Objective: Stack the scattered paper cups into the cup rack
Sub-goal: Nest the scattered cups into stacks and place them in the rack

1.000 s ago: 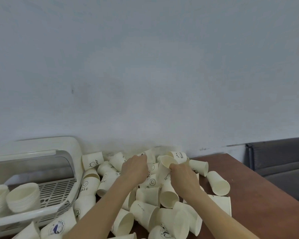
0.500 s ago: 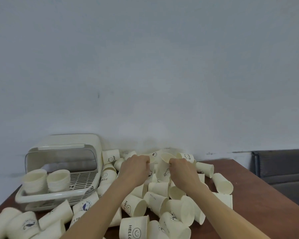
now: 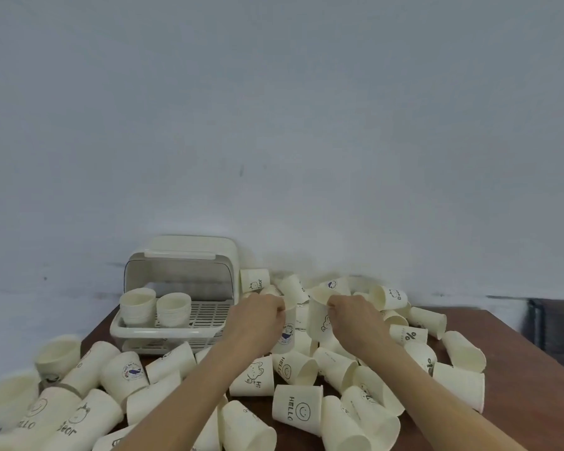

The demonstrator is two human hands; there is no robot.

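Paper cups (image 3: 302, 410) litter the table (image 3: 518, 369); each hand grips one.

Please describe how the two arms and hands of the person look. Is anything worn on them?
Both forearms are bare up to the bottom edge of the picture: no sleeves, gloves, watch or rings show. The left hand and right hand show only their backs.

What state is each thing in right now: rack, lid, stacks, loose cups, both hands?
cup rack: on the table, front open
rack lid: flipped up
two cup stacks: upright inside the rack, left end
scattered cups: mostly lying on their sides, unstacked
left hand: gripping a whale-print cup
right hand: gripping a bear-print cup, upright
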